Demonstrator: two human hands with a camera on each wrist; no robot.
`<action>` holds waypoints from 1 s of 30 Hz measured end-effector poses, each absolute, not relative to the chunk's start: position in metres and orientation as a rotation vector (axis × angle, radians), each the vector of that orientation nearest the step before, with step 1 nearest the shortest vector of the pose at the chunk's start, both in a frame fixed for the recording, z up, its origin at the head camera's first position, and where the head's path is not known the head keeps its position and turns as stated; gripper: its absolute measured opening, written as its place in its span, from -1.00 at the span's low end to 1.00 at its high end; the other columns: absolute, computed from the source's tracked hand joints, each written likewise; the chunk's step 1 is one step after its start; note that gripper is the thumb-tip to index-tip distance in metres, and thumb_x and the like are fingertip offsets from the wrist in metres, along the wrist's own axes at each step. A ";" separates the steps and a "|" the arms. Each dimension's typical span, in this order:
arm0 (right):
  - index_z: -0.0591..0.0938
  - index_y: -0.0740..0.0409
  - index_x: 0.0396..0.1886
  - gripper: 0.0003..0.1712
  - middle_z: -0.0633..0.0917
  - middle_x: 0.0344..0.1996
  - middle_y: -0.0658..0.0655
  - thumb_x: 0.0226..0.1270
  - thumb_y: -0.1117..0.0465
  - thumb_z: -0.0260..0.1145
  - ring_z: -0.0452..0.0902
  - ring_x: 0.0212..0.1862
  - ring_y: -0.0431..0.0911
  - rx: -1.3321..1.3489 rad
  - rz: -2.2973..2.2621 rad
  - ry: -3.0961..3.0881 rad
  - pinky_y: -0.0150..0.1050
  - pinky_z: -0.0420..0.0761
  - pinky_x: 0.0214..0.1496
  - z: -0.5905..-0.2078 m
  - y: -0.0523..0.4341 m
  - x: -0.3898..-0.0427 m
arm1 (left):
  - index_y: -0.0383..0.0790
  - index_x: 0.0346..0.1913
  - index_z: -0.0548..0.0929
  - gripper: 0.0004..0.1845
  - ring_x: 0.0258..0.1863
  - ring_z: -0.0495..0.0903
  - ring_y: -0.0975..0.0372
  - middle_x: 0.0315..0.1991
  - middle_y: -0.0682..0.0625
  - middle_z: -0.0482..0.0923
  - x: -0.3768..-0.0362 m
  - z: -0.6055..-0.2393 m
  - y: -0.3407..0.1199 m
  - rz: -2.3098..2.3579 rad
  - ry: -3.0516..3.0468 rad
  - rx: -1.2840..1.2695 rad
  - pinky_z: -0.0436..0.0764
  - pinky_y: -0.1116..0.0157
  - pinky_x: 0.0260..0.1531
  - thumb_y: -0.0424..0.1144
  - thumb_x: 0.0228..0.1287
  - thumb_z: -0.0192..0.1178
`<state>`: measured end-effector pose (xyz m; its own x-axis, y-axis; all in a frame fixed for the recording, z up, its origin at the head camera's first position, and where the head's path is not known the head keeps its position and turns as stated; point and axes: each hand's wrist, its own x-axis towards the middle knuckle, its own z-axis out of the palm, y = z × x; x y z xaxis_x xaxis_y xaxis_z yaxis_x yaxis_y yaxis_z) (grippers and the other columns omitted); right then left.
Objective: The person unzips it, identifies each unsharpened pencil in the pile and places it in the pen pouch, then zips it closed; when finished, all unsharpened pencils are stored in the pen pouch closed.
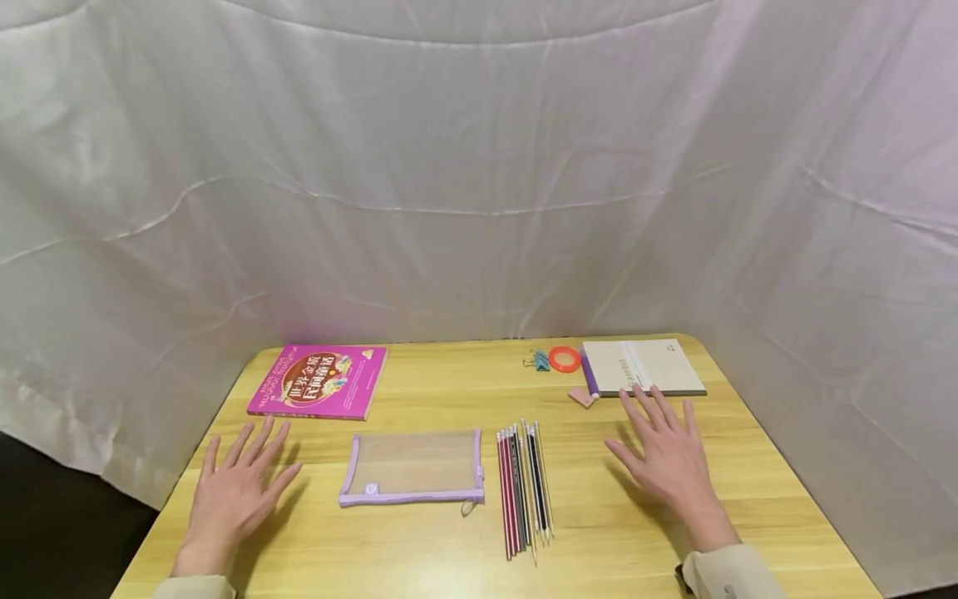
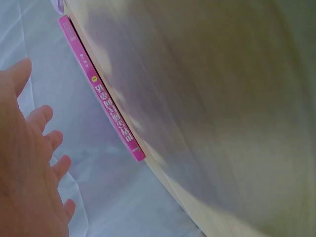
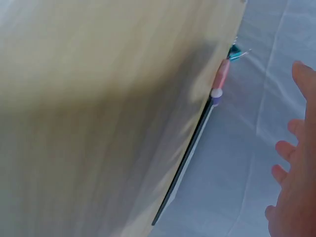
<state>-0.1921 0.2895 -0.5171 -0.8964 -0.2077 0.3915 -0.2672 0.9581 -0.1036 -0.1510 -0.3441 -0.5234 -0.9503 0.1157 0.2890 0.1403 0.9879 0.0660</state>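
"Two hands above the desk [image 1: 449, 549]: left hand [image 1: 238, 495] to the left of the mesh pouch [image 1: 419, 462], right hand [image 1: 669, 466] to its right, past the pencils [image 1: 518, 491]. Grasping anything?"

"Nothing. Fingers straight, spread and released on both."

"And how best to manage from there?"

"Hold palms level, sleeves well to either side of the pouch. Approach the pencils, just right of the pouch, from above; quite likely to set them rolling with a careless brush. Lift the pouch by its lilac border, probably firmer than the mesh."

"Anything hard to make out?"

"Plenty. Impossible to count the pencils surely, packed so close. Hard to identify the purple stick [image 1: 590, 374] beside the notebook [image 1: 651, 366], beyond the pouch to the right. Right fingertips overlapping the notebook's near edge in the head view, yet seemingly apart in the right wrist view. Pink book [image 1: 322, 383], beyond the pouch to the left, only spine-on in the left wrist view."
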 end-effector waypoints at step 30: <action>0.57 0.13 0.36 -0.45 0.74 0.08 0.17 0.45 0.07 0.39 0.58 -0.24 -0.19 0.649 1.215 -2.882 -0.30 0.60 -0.19 -0.504 0.133 -0.182 | -0.08 0.05 0.75 -0.74 -0.34 0.59 0.50 -0.28 0.27 0.70 -0.131 -0.518 -0.165 -1.175 -2.875 -0.695 0.64 0.40 -0.26 -0.13 0.37 0.37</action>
